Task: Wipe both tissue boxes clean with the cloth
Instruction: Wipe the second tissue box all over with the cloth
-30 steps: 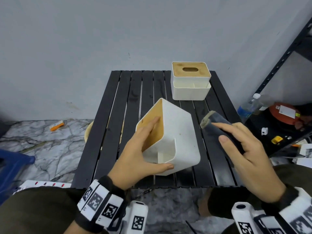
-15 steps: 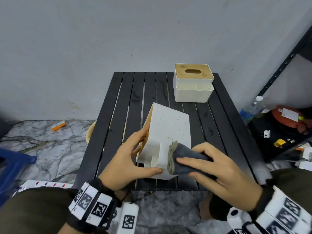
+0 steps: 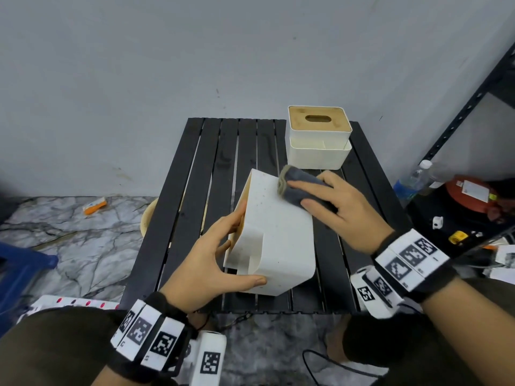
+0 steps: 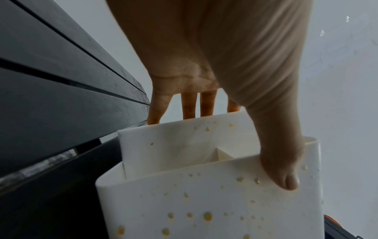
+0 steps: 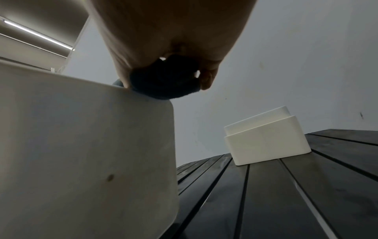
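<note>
A white tissue box (image 3: 278, 232) lies tipped on its side on the black slatted table (image 3: 195, 190), its upturned face speckled with yellow-brown spots (image 4: 207, 215). My left hand (image 3: 220, 257) grips its near left end, thumb (image 4: 286, 177) on the spotted face and fingers on the wooden lid side. My right hand (image 3: 334, 201) presses a folded dark grey cloth (image 3: 295, 188) on the box's far top corner; from the right wrist the cloth (image 5: 163, 80) sits on the box's edge (image 5: 81, 129). A second white box with a wooden lid (image 3: 319, 137) stands upright at the table's far right (image 5: 266, 139).
A black metal shelf (image 3: 473, 107) stands to the right with a water bottle (image 3: 412, 182) and a red object (image 3: 471, 193) beside it. An orange item (image 3: 94, 206) lies on the marble floor at left. A grey wall backs the table.
My right hand slid the cloth from the box's near end up along its top face to the far corner. The left hand kept its hold on the box.
</note>
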